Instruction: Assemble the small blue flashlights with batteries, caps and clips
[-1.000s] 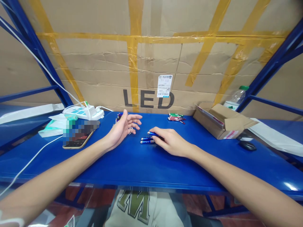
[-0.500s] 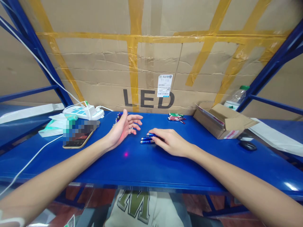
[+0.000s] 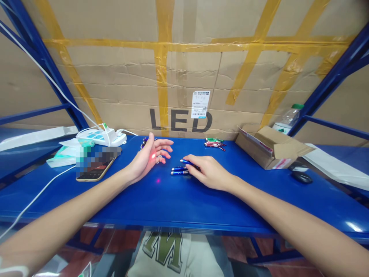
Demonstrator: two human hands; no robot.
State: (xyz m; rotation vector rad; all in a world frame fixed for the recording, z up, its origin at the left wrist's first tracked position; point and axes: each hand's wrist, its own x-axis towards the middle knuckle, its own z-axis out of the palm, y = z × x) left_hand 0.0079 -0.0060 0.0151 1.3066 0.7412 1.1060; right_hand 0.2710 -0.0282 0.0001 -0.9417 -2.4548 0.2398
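Note:
Between thumb and fingers, my right hand [image 3: 209, 171] grips a blue laser pointer [image 3: 186, 162] whose tip faces left. Two more blue laser pointers [image 3: 178, 172] lie side by side on the blue table just below it, their right ends close to my thumb. My left hand [image 3: 150, 157] is open, palm turned to the right, fingers apart and no object in it. A bright red spot glows on that palm, and a fainter one shows on the table. Behind the left hand, several dark purple pointers [image 3: 145, 141] are partly hidden.
Green and red pointers [image 3: 215, 144] lie at the table's back. An opened cardboard box [image 3: 271, 152], a bottle [image 3: 289, 117] and a black mouse [image 3: 301, 177] are at right. At left are a phone [image 3: 99, 171], a tissue pack [image 3: 62, 154] and a power strip [image 3: 98, 135] with cables.
The blue pointer in my right hand has tilted slightly. Red light on my left palm has sharpened into a bright spot, and the table's red spot has shifted up and right.

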